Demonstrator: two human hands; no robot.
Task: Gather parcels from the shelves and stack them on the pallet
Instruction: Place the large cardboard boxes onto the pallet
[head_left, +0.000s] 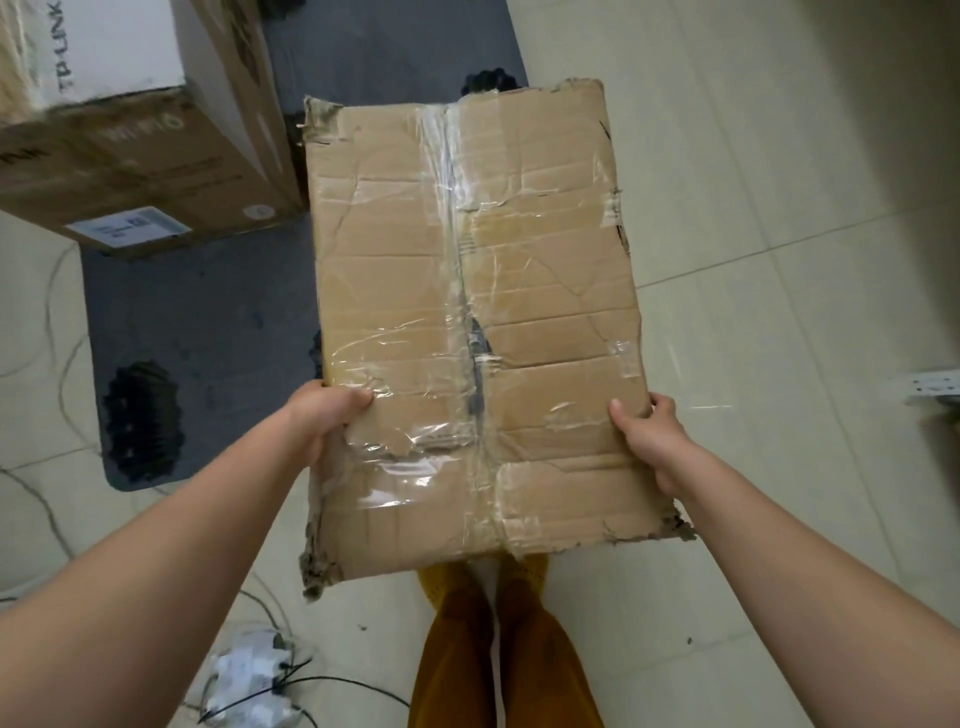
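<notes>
Cardboard, battered and taped: the parcel (475, 332) is held flat over the edge of the dark pallet (208, 322), left hand (324, 415) and right hand (652, 441) each gripping a side, thumbs on top, fingers curled underneath, big boxes (150, 150) stacked beyond.

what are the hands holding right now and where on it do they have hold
A worn, taped cardboard parcel. The left hand grips its left edge and the right hand its right edge, both near the end closest to the person.
</notes>
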